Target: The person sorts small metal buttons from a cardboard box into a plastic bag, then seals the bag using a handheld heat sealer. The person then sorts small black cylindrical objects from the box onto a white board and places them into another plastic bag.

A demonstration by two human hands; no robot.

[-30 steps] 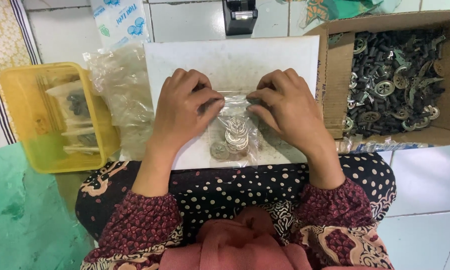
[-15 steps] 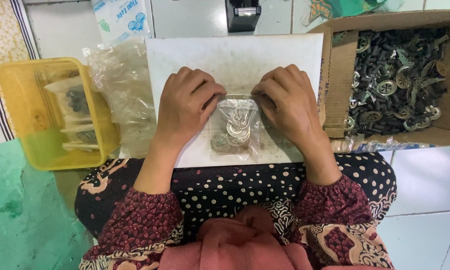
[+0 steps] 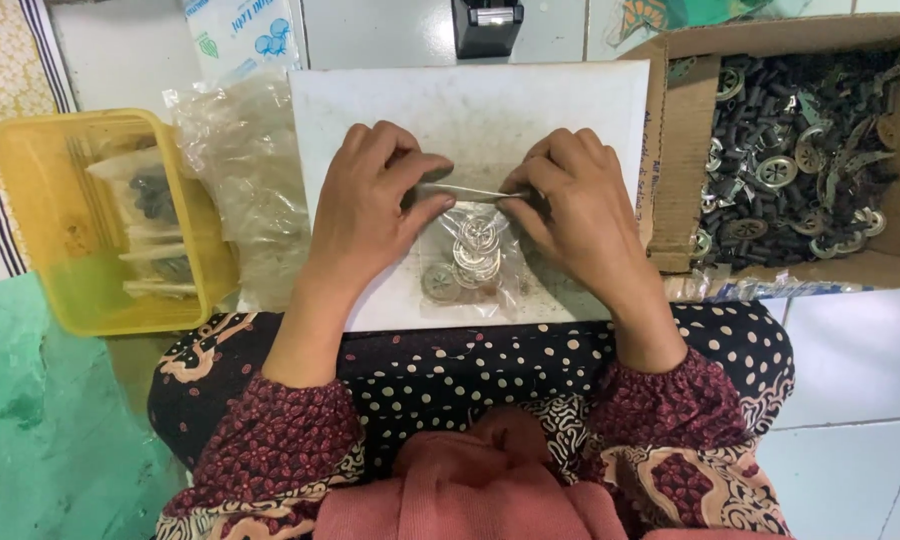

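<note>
A small clear plastic bag [image 3: 470,255] with several round metal parts inside lies on a white board [image 3: 490,100] across my lap. My left hand [image 3: 370,210] pinches the bag's top edge from the left. My right hand [image 3: 575,210] pinches the same edge from the right. The top edge is pulled taut and folded flat between my fingertips. The metal discs sit bunched in the lower part of the bag, just below my fingers.
A cardboard box [image 3: 680,150] of dark metal parts and round discs stands at the right. A yellow plastic tub [image 3: 30,190] holding filled bags is at the left, with a heap of empty clear bags [image 3: 240,170] beside it. A black device [image 3: 487,25] sits beyond the board.
Both hands have shifted slightly up the board with the bag, and the bag's top edge is now drawn straight between the fingertips.
</note>
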